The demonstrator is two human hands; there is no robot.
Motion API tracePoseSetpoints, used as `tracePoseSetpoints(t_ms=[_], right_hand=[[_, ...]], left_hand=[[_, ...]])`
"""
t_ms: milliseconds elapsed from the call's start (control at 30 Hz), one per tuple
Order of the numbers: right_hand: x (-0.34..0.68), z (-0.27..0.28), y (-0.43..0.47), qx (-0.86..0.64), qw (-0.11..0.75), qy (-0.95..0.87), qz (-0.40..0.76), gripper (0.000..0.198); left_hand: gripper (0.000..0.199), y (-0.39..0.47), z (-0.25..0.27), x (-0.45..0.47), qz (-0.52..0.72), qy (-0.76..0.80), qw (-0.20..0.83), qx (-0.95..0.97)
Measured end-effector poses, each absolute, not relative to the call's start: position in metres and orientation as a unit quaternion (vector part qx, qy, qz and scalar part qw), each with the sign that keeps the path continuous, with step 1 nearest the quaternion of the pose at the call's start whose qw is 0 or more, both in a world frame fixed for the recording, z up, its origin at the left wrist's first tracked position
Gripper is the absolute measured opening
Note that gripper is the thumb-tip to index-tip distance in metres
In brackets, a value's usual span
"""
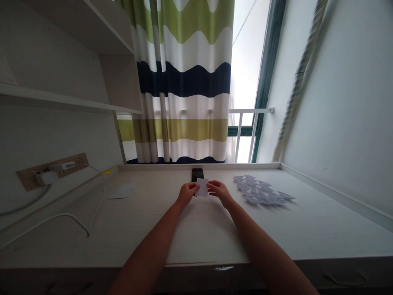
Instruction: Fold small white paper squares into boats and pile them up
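Note:
A small white sheet of paper is held up between my two hands over the middle of the desk. My left hand pinches its left edge, thumb on the near face. On the opposite edge, my right hand grips with thumb and fingertips. Just behind the paper a dark phone lies on the desk, partly covered by the sheet. To the right of my hands spreads a cluster of folded white paper pieces. Flat white paper rests at the left side of the desk.
The white desk has a raised rim along its back. White cables run from a wall socket across the left side. A shelf overhangs there. A striped curtain and window stand behind.

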State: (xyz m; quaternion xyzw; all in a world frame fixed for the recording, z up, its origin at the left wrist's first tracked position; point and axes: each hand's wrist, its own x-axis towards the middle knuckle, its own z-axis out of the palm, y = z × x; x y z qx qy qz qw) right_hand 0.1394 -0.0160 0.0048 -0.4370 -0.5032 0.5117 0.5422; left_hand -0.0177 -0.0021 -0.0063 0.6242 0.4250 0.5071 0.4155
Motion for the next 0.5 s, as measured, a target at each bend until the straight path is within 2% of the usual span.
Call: tracePoseSetpoints(t_ms=[100,233,500], right_hand=[[0.1375,0.0026,-0.0147,-0.441,0.521,-0.515,0.518,0.012],[0.1372,0.0006,-0.0118,-0.436,0.539,-0.508,0.511,0.010],[0.1384,0.0028,-0.0111,-0.421,0.552,-0.502,0.516,0.007]], left_hand=[[0.023,-0.0039,-0.0042,-0.0177,0.512,0.428,0.415,0.618],[0.022,-0.0049,-0.0037,-0.0170,0.514,0.421,0.414,0.623],[0.031,-0.0078,-0.0021,-0.0179,0.530,0.380,0.449,0.610]])
